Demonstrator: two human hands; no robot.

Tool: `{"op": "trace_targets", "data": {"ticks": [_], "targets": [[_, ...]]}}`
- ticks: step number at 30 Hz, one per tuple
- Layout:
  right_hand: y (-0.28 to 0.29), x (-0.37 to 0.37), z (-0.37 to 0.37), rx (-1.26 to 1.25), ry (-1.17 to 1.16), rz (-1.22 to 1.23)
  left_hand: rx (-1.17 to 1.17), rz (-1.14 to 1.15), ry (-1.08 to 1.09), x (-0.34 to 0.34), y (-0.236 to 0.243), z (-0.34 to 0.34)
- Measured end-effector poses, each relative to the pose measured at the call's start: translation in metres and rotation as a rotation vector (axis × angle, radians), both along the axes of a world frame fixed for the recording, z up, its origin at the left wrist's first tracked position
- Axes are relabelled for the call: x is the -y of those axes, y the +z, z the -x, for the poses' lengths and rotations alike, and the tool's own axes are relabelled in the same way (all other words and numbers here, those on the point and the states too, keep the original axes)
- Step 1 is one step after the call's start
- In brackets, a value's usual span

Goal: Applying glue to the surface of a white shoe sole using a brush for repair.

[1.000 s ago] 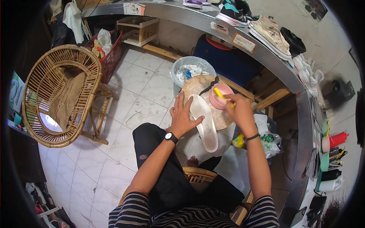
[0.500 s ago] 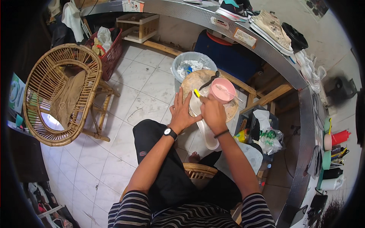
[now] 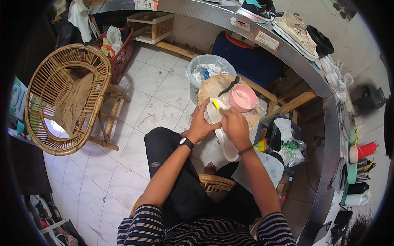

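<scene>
My left hand (image 3: pixel 201 123) grips the side of a pale insole (image 3: pixel 227 145), thumb across it, over a worn round board (image 3: pixel 249 119). My right hand (image 3: pixel 232 127) is closed on a small yellow tool (image 3: pixel 216 104), apparently a brush, against the insole's upper part. Beside them on the board stand a pink bowl (image 3: pixel 241 103), with a pale stick lying across it, and a black strip-like item (image 3: pixel 227 87).
Behind the board is a lined bin (image 3: pixel 193 61); right of it a crate with bags (image 3: pixel 292 151). A metal-edged counter (image 3: pixel 299 69) with shoes (image 3: pixel 293 30) curves around. A rattan chair (image 3: pixel 53 65) and red basket (image 3: pixel 123 67) stand left.
The yellow tool has moved left from the pink bowl onto the insole, my right hand with it, and now sits slightly lower. My left hand stays on the insole, shifted slightly right.
</scene>
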State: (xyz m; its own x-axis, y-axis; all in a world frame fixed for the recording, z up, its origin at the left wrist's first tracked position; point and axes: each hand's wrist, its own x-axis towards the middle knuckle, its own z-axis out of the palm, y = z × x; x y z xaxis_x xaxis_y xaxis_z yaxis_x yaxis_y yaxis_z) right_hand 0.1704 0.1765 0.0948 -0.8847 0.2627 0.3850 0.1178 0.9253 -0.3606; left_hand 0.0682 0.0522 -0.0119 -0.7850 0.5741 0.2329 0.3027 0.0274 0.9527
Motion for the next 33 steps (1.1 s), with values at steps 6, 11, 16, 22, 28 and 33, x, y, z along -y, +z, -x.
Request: {"op": "trace_targets", "data": {"ticks": [6, 11, 16, 22, 28, 33], "targets": [[-0.003, -0.002, -0.01, 0.008, -0.034, 0.029, 0.12, -0.034, 0.015, -0.002, 0.006, -0.015], [-0.018, -0.011, 0.005, 0.087, 0.015, 0.028, 0.086, -0.043, 0.025, 0.0, 0.007, -0.018], [-0.032, -0.02, -0.023, 0.094, -0.014, 0.11, 0.002, 0.037, 0.074, -0.003, 0.001, -0.034], [-0.031, -0.017, -0.039, 0.128, -0.013, 0.102, 0.037, -0.015, 0.09, -0.004, 0.003, -0.04], [-0.014, -0.008, -0.023, 0.102, -0.04, -0.027, 0.021, 0.004, 0.072, -0.005, 0.0, -0.037], [-0.01, -0.008, -0.027, 0.224, 0.043, 0.058, 0.082, -0.076, 0.056, -0.006, -0.005, -0.034]]}}
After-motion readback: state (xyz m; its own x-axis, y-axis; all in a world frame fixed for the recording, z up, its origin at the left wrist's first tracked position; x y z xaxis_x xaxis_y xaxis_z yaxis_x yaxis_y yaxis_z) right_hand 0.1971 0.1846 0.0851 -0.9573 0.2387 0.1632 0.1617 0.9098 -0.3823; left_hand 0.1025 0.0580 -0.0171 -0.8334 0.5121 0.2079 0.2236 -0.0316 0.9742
